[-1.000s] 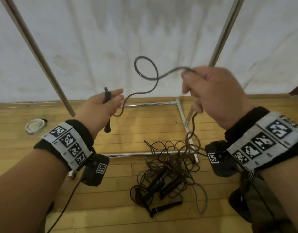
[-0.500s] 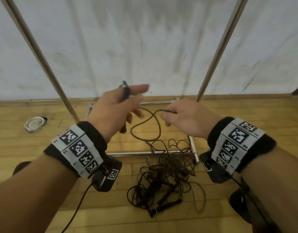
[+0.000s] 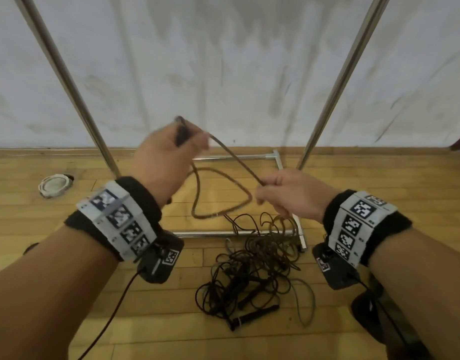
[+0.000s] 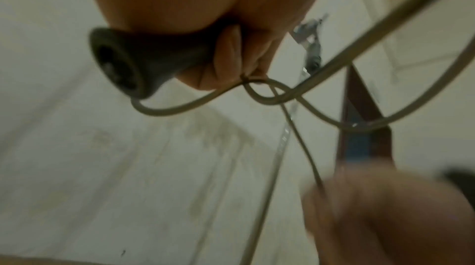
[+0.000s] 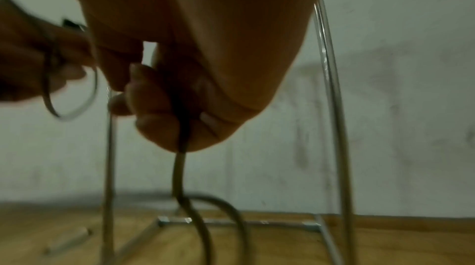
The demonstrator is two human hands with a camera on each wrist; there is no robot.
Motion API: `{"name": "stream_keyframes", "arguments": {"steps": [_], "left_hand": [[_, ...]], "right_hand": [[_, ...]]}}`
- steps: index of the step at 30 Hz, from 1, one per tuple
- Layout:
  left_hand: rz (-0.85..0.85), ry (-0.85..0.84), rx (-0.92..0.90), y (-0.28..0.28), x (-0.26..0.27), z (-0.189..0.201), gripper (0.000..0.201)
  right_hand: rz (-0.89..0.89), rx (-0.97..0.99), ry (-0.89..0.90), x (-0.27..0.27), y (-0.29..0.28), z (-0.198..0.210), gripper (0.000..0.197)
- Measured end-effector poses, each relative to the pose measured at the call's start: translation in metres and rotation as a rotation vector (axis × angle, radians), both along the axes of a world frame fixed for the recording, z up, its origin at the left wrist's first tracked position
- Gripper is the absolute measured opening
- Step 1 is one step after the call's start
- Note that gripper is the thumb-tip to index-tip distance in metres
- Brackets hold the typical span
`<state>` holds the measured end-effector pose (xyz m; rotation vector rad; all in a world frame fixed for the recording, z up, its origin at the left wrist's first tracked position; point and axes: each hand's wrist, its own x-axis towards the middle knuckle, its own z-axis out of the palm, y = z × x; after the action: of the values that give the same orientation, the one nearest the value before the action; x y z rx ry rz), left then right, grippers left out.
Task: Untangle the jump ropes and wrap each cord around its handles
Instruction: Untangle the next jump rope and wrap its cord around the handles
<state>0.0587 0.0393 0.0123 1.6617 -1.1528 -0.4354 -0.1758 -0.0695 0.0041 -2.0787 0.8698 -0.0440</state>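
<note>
Left hand [image 3: 161,162] grips handle [image 4: 133,60], right hand [image 3: 288,193] pinches cord [image 3: 236,162]. I'd worry the pile [image 3: 254,268] snags and tightens if pulled.

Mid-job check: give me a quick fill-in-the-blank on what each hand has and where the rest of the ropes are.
1. The left hand grips a black ____ of a jump rope.
2. The right hand pinches the ____ that runs from that handle.
3. The tangled pile of ropes lies on the wooden ____.
4. Between the hands the cord hangs in a ____.

Missing words: handle; cord; floor; loop
</note>
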Motion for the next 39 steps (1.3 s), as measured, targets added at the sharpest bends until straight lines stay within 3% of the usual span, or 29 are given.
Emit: {"name": "stream_keyframes", "arguments": {"steps": [6, 10, 12, 15, 18, 20, 25, 28, 31, 33, 36, 39], "left_hand": [[0.278, 0.115, -0.124, 0.003, 0.046, -0.001, 0.025], [0.216, -0.055, 0.087, 0.004, 0.057, -0.019, 0.011], [0.151, -0.088, 0.226, 0.004, 0.061, -0.028, 0.004], [0.103, -0.032, 0.328, 0.003, 0.060, -0.032, 0.025], [0.099, 0.095, 0.233, 0.000, 0.049, -0.026, 0.036], [0.066, 0.209, 0.112, -0.002, 0.038, -0.017, 0.033], [-0.232, 0.272, 0.011, 0.002, 0.000, -0.004, 0.041], [-0.319, 0.220, 0.068, 0.001, -0.022, -0.008, 0.061], [-0.305, 0.135, 0.116, -0.001, -0.028, -0.011, 0.069], [-0.214, 0.015, 0.158, -0.003, -0.023, -0.013, 0.062], [-0.058, -0.002, 0.190, -0.004, -0.009, -0.012, 0.053], [-0.146, -0.028, 0.122, 0.002, -0.008, -0.006, 0.054]], "right_hand": [[0.030, -0.128, 0.310, -0.035, -0.027, -0.032, 0.024], [-0.054, -0.217, 0.334, -0.043, -0.034, -0.033, 0.024], [-0.156, -0.284, 0.232, -0.040, -0.038, -0.019, 0.024], [-0.349, -0.397, -0.057, -0.033, -0.038, 0.022, 0.019], [-0.502, -0.567, -0.440, -0.025, -0.029, 0.071, 0.021], [-0.479, -0.588, -0.565, -0.020, -0.019, 0.089, 0.021], [-0.201, -0.383, -0.256, -0.004, 0.001, 0.060, 0.020], [-0.122, -0.344, -0.219, 0.006, 0.006, 0.042, 0.023], [-0.098, -0.315, -0.211, 0.011, 0.006, 0.034, 0.024], [-0.122, -0.349, -0.144, 0.012, 0.004, 0.030, 0.026], [-0.214, -0.396, -0.112, 0.010, -0.002, 0.030, 0.028], [-0.178, -0.325, -0.182, 0.013, 0.002, 0.035, 0.023]]}}
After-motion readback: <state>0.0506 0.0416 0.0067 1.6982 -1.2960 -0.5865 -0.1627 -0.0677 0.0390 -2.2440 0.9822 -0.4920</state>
